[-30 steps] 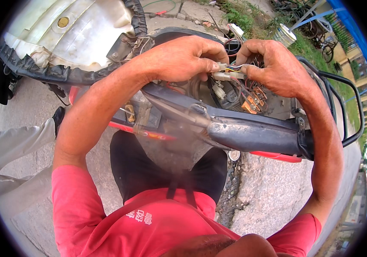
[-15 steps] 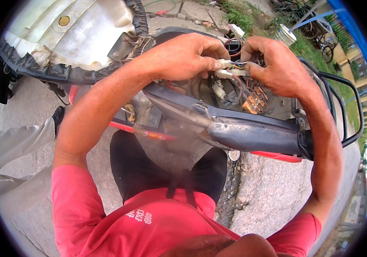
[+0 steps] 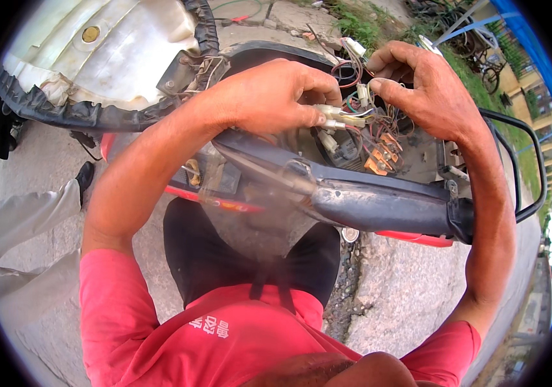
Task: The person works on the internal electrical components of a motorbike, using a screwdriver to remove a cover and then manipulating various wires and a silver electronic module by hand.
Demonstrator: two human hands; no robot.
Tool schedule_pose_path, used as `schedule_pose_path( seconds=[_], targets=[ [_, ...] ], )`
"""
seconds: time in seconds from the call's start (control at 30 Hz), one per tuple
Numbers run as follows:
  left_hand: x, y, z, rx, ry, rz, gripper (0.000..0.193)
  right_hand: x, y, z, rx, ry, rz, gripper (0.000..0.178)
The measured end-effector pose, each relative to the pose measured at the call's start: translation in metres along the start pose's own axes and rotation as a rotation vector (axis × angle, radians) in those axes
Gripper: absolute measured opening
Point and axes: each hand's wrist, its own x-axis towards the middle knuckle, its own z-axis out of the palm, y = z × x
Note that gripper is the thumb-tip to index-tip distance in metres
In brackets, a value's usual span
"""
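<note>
At the open body of a scooter, my left hand (image 3: 275,95) pinches a white wire connector (image 3: 329,111) between thumb and fingers. Coloured wires run from it toward the right. Just below lie another white plug (image 3: 334,124) and a pale connector (image 3: 327,140). To the right, my right hand (image 3: 421,87) is raised over the wiring, thumb and index finger curved with a gap between them. Beside its thumb stands a small white connector (image 3: 363,95) on its wires. An orange terminal part (image 3: 382,155) sits lower in the compartment.
The seat's white underside (image 3: 115,51) is tipped up at the upper left. A black side panel (image 3: 379,197) lies between me and the compartment, and a black tube rack (image 3: 537,168) juts out at right. Another person's trouser leg (image 3: 28,216) is at the left.
My right hand has moved up and away from the wires beside my left hand, its fingers now parted. My left hand keeps its pinch on the connector and has shifted slightly left.
</note>
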Motion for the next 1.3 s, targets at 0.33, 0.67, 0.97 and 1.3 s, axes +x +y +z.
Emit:
schedule_pose_path(
  seconds=[0.33,0.67,0.97,1.3],
  targets=[
    [-0.002,-0.002,0.004,0.142,-0.064,0.271,0.032,0.005,0.017,0.015,-0.191,0.054,0.069,0.049],
    [-0.007,-0.001,0.005,0.182,-0.048,0.342,0.03,0.005,0.019,0.021,-0.402,0.116,0.026,0.043],
    [-0.008,0.001,0.005,0.202,-0.038,0.338,0.028,0.01,0.002,0.017,-0.426,-0.184,0.273,0.043],
    [-0.008,0.003,0.005,0.224,-0.034,0.299,0.028,0.003,0.008,0.016,-0.442,-0.085,0.244,0.032]
  ],
)
